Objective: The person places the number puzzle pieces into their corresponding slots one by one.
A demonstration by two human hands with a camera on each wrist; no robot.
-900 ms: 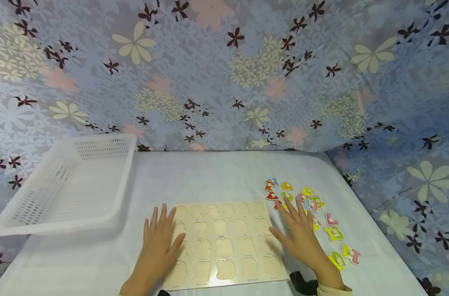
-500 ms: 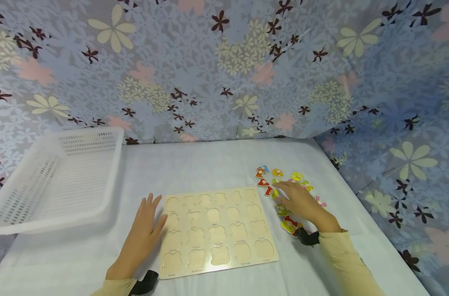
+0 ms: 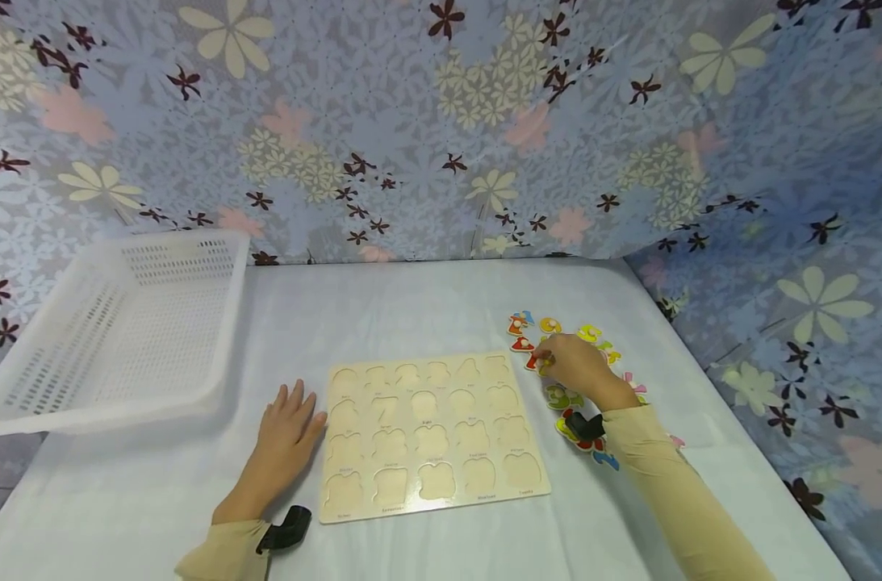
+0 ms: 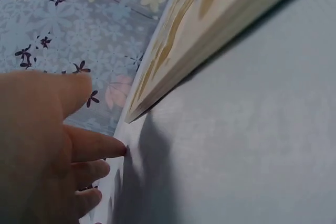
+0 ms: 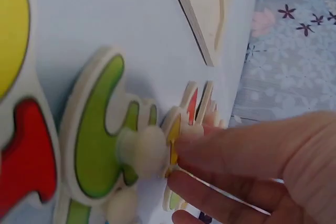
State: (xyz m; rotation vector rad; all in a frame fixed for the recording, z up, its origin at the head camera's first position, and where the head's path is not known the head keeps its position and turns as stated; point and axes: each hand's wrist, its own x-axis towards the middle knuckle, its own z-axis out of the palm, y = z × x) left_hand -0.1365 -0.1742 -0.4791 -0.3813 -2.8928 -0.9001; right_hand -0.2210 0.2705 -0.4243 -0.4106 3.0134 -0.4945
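Observation:
My left hand (image 3: 284,440) rests on the white table with its fingers fairly straight, just left of the wooden puzzle board (image 3: 426,512). Shaped recesses and small printed words cover the board. At the board's right, my right hand (image 3: 578,367) reaches into the loose puzzle pieces with bent fingers. Thumb and index finger pinch at the knob of a yellow puzzle piece (image 5: 175,142), partly hidden by the thumb in the right wrist view. Nearer that camera lies a green piece (image 5: 97,140) with a round wooden knob. Red pieces (image 3: 522,344) lie beside the fingertips.
A white perforated plastic basket (image 3: 231,331) stands at the back left. Several more colourful pieces, including a blue one (image 3: 606,459), lie around and under the right forearm. A flowered cloth (image 3: 411,145) hangs behind the table.
My right hand has moved from spread fingers over the pieces to a pinch at the yellow piece. The left hand has come down beside the board. The head view has shifted.

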